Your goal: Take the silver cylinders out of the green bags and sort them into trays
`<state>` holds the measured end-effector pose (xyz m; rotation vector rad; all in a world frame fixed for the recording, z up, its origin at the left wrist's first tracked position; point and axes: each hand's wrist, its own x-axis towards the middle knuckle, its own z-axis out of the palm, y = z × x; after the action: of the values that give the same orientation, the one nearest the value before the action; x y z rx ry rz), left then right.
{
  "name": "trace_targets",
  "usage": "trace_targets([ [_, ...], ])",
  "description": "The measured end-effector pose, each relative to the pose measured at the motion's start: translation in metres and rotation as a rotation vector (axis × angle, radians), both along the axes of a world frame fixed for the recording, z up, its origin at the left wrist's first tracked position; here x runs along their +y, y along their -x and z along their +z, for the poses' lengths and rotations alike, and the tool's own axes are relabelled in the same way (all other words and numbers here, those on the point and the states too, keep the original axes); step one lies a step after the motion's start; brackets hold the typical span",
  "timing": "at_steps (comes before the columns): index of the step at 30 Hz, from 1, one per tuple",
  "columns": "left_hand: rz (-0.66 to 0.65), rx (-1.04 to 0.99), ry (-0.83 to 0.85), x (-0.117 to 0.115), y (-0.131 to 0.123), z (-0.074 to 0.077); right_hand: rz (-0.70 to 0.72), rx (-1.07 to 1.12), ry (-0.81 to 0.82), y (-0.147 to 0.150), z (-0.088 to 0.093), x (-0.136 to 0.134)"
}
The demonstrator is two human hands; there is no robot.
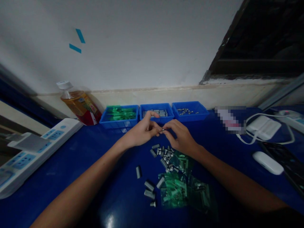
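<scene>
My left hand [144, 129] and my right hand [180, 136] meet above the desk, in front of the blue bins. Their fingertips pinch a small metal screw-like piece [163, 130] from both sides; fingers cover most of it. Below them on the desk lies a pile of short metal screws [167, 156] mixed with metal cylinders [164, 163]. More loose cylinders [149, 194] and a single screw [153, 204] are nearer to me. Green-tinted plastic bags [174, 191] with parts inside lie to the right of these.
Along the wall stand three blue bins: one with green bags [121, 113], one with metal cylinders [162, 113], one with screws [187, 111]. A drink bottle [79, 103] and power strip [51, 139] are left. A white charger [264, 126], white case [268, 162] and phone [285, 161] lie right.
</scene>
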<state>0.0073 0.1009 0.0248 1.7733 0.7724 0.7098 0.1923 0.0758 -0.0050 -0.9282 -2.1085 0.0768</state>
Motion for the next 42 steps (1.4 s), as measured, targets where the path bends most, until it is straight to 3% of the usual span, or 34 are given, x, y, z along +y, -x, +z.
trace_targets([
  [3,-0.037,0.212,-0.128,-0.003,-0.001,-0.001,-0.18,-0.032,-0.021,-0.015,0.001,0.014],
  [8,-0.264,0.584,-0.459,-0.014,-0.003,-0.004,-0.685,-0.013,-0.008,-0.056,-0.008,0.044],
  [11,-0.244,0.73,-0.549,-0.015,-0.002,-0.004,-0.832,-0.049,0.017,-0.064,-0.017,0.05],
  [14,-0.233,0.793,-0.553,-0.011,0.002,-0.003,-0.761,-0.08,-0.044,-0.054,-0.022,0.044],
  [20,-0.314,0.744,-0.501,-0.01,0.007,-0.002,-0.372,-0.077,-0.13,-0.021,-0.02,0.021],
  [26,-0.107,0.708,-0.511,-0.004,0.002,-0.014,-0.095,-0.105,-0.025,-0.004,-0.018,0.005],
  [31,0.107,0.606,-0.388,0.011,0.004,-0.019,-0.034,-0.171,0.052,0.001,-0.021,0.002],
  [33,0.069,0.611,-0.397,0.013,0.006,-0.019,-0.05,-0.152,0.096,0.0,-0.025,0.004],
  [38,-0.213,0.57,-0.475,0.01,0.008,-0.021,-0.095,-0.09,0.208,-0.003,-0.032,0.009],
  [42,-0.157,0.602,-0.441,0.012,0.008,-0.027,-0.051,-0.094,0.202,-0.003,-0.031,0.009],
])
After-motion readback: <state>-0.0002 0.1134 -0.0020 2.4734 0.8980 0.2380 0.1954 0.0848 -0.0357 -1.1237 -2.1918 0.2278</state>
